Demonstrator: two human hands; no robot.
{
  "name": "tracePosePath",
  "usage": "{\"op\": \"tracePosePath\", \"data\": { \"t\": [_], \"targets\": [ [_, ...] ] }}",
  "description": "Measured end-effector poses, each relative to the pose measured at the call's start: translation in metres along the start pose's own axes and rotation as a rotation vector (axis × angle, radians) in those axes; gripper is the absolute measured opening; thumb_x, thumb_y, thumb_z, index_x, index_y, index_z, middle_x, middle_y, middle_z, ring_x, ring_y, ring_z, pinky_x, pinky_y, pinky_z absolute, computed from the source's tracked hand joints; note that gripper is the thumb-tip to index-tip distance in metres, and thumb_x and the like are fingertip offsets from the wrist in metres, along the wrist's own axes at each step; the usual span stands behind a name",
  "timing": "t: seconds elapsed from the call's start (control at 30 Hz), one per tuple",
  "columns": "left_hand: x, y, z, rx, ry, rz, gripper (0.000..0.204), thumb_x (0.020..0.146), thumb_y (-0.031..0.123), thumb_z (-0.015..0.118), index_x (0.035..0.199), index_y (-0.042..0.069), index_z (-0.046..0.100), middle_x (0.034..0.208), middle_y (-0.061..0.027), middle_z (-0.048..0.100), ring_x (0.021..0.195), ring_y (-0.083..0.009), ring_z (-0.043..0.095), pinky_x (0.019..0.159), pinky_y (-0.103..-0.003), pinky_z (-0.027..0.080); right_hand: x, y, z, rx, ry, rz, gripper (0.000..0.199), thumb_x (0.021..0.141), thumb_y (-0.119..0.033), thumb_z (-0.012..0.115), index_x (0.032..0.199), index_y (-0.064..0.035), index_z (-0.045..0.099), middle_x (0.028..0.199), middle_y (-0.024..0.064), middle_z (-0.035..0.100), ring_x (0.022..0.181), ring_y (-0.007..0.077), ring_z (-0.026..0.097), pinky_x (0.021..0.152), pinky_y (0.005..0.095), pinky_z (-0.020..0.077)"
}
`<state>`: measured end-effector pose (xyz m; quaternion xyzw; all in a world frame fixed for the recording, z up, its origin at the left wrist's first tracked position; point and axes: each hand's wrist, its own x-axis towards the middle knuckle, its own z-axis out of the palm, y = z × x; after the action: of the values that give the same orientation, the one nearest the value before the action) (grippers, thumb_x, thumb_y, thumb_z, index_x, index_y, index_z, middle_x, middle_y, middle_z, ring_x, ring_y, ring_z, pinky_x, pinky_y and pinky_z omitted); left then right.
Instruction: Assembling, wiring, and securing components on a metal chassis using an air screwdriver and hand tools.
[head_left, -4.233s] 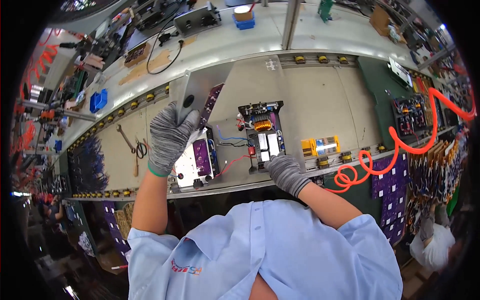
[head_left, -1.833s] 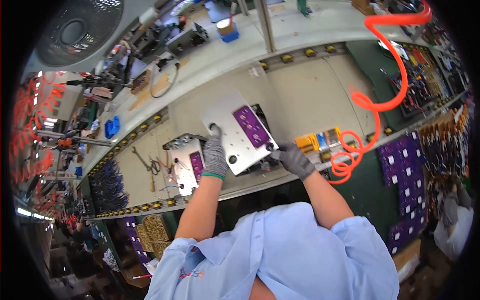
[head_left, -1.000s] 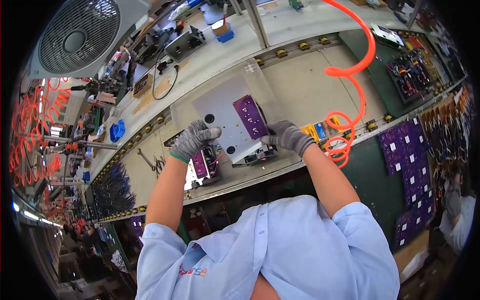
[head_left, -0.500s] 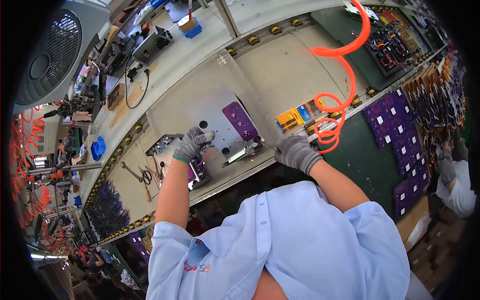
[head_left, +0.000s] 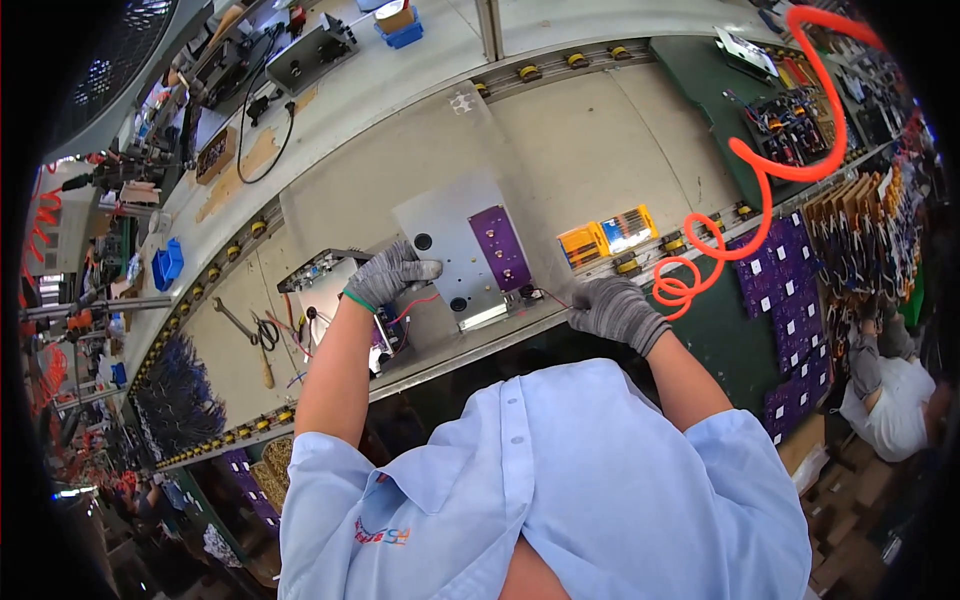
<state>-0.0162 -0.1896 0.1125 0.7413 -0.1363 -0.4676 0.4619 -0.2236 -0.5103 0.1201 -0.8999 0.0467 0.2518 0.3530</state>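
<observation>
A grey metal plate (head_left: 440,225) with a purple circuit board (head_left: 498,248) on its right side lies near the bench's front edge. Two round black parts sit on the plate's left half. My left hand (head_left: 385,277), in a grey knit glove, closes on the plate's left edge, thumb and fingertips toward it. A red wire runs just below that hand. Thin dark wire (head_left: 552,297) leads from the board's lower corner to my right hand (head_left: 615,312), also gloved, whose fingers are pinched together at the wire's end.
Left of the plate lies another metal assembly (head_left: 325,298) with wires. Farther left are a wrench (head_left: 234,318), scissors (head_left: 266,334) and a heap of dark cables (head_left: 178,392). A yellow bit case (head_left: 582,243) and a coiled orange air hose (head_left: 768,210) are at right.
The plate now lies flatter, its lower edge lowered toward the bench. The dark wire stretches farther out to my right hand. The whole view has shifted somewhat.
</observation>
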Motion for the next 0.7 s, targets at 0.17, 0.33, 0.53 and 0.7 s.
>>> {"op": "tracePosePath", "data": {
  "t": [0.17,0.33,0.53,0.7],
  "targets": [
    [-0.009,0.01,0.002,-0.02,-0.067,0.142,0.03,0.083,0.025,0.079,0.101,0.003,0.071,0.087,-0.001,0.07,0.084,-0.0099,0.059,0.078,-0.029,0.048,0.05,-0.035,-0.026,0.321,0.513,-0.213,0.056,0.086,-0.034,0.075,0.128,-0.0017,0.057,0.117,0.0112,0.066,0.112,0.0221,0.063,0.097,0.0343,0.0494],
    [-0.019,0.016,-0.013,0.293,-0.13,0.126,0.032,0.088,0.023,0.073,0.11,0.0,0.069,0.094,-0.0069,0.071,0.087,-0.0157,0.061,0.084,-0.031,0.05,0.127,-0.075,-0.02,0.91,0.448,-0.326,0.049,0.092,-0.042,0.069,0.119,-0.002,0.062,0.104,0.0025,0.064,0.097,0.013,0.057,0.091,0.0285,0.0465],
    [0.026,0.02,-0.096,0.341,0.169,0.301,0.042,0.091,0.021,0.068,0.127,0.001,0.06,0.112,-0.0114,0.069,0.105,-0.0192,0.063,0.098,-0.034,0.049,0.153,-0.076,-0.01,1.0,0.527,-0.018,0.048,0.093,-0.051,0.065,0.106,-0.0047,0.067,0.088,-0.0028,0.06,0.083,0.0085,0.048,0.079,0.0258,0.0439],
    [0.106,0.031,-0.066,0.172,0.018,0.456,0.04,0.091,0.018,0.068,0.128,0.003,0.062,0.114,-0.0144,0.07,0.103,-0.0211,0.066,0.094,-0.036,0.052,0.163,-0.076,-0.012,0.954,0.529,-0.031,0.048,0.092,-0.052,0.065,0.099,-0.0049,0.068,0.086,-0.0017,0.06,0.081,0.0091,0.046,0.077,0.027,0.0437]
  ]
}}
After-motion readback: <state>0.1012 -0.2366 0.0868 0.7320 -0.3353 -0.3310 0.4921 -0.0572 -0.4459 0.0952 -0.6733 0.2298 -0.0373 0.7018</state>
